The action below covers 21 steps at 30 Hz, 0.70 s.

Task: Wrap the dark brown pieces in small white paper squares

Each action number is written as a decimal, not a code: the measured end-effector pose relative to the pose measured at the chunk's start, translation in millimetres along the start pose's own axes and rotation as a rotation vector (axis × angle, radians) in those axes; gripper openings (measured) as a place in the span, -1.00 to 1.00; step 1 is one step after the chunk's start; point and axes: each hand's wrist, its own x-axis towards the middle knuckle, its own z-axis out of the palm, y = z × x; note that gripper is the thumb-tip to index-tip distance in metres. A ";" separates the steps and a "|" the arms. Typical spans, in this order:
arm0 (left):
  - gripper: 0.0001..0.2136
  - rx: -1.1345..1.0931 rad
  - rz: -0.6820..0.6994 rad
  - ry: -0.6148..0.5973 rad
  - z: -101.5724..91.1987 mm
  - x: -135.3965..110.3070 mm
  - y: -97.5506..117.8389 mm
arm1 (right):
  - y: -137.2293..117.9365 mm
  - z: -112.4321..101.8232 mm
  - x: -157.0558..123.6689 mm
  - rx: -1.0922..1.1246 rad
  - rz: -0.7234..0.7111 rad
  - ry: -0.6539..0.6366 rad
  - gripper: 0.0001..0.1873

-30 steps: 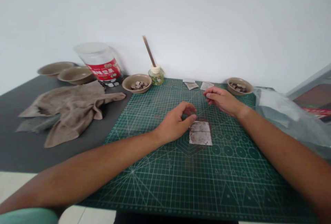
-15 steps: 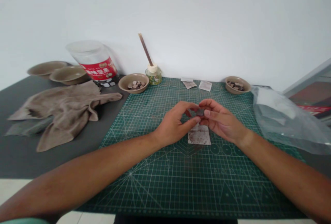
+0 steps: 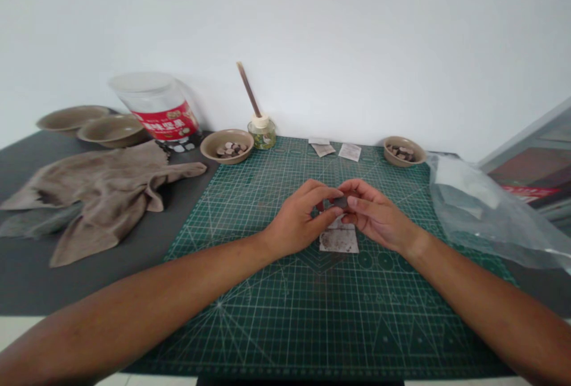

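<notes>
Fingers (image 3: 322, 191) of the left hand (image 3: 298, 219) and the right hand (image 3: 379, 216) are curled inward and brought together, nearly closed, and a small dark piece (image 3: 339, 202) is pinched between the fingertips of both hands. Most of the piece is hidden by the fingers, so its full shape cannot be made out; only a dark grey part is shown. It is held just above a stained white paper (image 3: 339, 243), which is partly covered by the hands. The paper is laid flat near the middle of a green cutting mat (image 3: 267, 320), and both forearms are stretched across the mat toward it.

Along the far edge of the mat, three small pieces of paper (image 3: 331, 148) are lying well beyond the hands. A round bowl (image 3: 209, 151) holding small dark and pale pieces is placed by the mat's far left corner, and a similar bowl (image 3: 401, 164) is placed by its far right corner. Just beside the left-hand bowl stands a small glass jar (image 3: 262, 136) with a thin wooden stick (image 3: 247, 88) rising from it. To the left of the mat, a crumpled brown cloth (image 3: 102, 195) is spread on a dark table (image 3: 44, 273), with two more bowls (image 3: 71, 118) and a clear plastic jar (image 3: 154, 100) with a red label behind it. A clear plastic bag (image 3: 473, 213) is lying against the right side of the mat.
</notes>
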 end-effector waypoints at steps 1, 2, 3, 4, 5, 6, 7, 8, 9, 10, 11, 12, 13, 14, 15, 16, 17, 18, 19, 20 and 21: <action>-0.79 -0.005 0.000 -0.001 0.2 -0.3 -0.6 | 0.2 -0.4 0.0 -0.001 0.002 -0.003 -0.76; -0.79 -0.011 -0.003 -0.004 0.4 -0.6 -1.1 | 0.3 -0.8 0.0 -0.003 0.003 -0.004 -0.76; -0.79 -0.016 -0.006 -0.008 0.5 -0.9 -1.5 | 0.1 -1.0 0.1 -0.008 0.004 -0.003 -0.77; -0.79 -0.020 -0.011 -0.012 0.5 -1.3 -1.9 | -0.5 -1.1 0.3 -0.017 0.004 -0.003 -0.77; -0.79 -0.024 -0.016 -0.015 0.4 -1.8 -2.2 | -1.2 -1.2 0.7 -0.030 0.005 -0.002 -0.77; -0.79 -0.027 -0.019 -0.018 0.4 -2.2 -2.5 | -2.1 -1.2 1.1 -0.045 0.004 -0.001 -0.77; -0.79 -0.029 -0.019 -0.021 0.4 -2.5 -2.7 | -2.9 -1.3 1.5 -0.061 0.002 0.000 -0.77; -0.79 -0.031 -0.018 -0.022 0.4 -2.9 -3.0 | -3.3 -1.4 1.6 -0.083 -0.002 -0.001 -0.77; -0.79 -0.030 -0.016 -0.022 0.6 -3.1 -3.3 | -3.2 -1.7 0.9 -0.119 -0.011 -0.002 -0.78; -0.78 -0.028 -0.015 -0.020 0.8 -3.1 -3.4 | -2.3 -1.9 -0.7 -0.179 -0.029 0.006 -0.79; -0.78 -0.024 -0.018 -0.013 1.0 -3.1 -3.5 | -1.0 -1.9 -3.7 -0.268 -0.063 0.030 -0.80; -0.79 -0.017 -0.028 -0.003 1.2 -2.8 -3.3 | 0.3 -1.2 -7.9 -0.388 -0.121 0.075 -0.81; -0.80 -0.008 -0.044 0.010 1.3 -2.5 -3.0 | 0.7 0.7 -13.2 -0.531 -0.205 0.131 -0.82; -0.81 0.002 -0.064 0.018 1.4 -2.0 -2.5 | -0.8 4.4 -18.7 -0.680 -0.312 0.187 -0.84; -0.81 0.010 -0.083 0.023 1.3 -1.6 -1.9 | -5.4 10.5 -23.8 -0.822 -0.426 0.223 -0.86; -0.81 0.017 -0.100 0.022 1.0 -1.0 -1.2 | -13.9 19.3 -27.4 -0.950 -0.529 0.220 -0.87; -0.81 0.021 -0.113 0.015 0.7 -0.6 -0.6 | -26.3 30.7 -28.9 -1.051 -0.631 0.180 -0.88; -0.81 0.024 -0.120 0.007 0.4 -0.1 -0.2 | -41.4 44.2 -28.3 -1.147 -0.662 0.083 -0.86; -0.80 0.026 -0.124 -0.002 0.1 0.3 0.1 | -56.6 58.7 -26.3 -1.220 -0.690 -0.028 -0.82; -0.80 0.029 -0.130 -0.012 -0.1 0.6 0.1 | -67.7 72.3 -25.0 -1.268 -0.724 -0.139 -0.78; -0.79 0.034 -0.139 -0.020 -0.2 0.9 -0.1 | -69.9 83.2 -27.7 -1.279 -0.699 -0.215 -0.78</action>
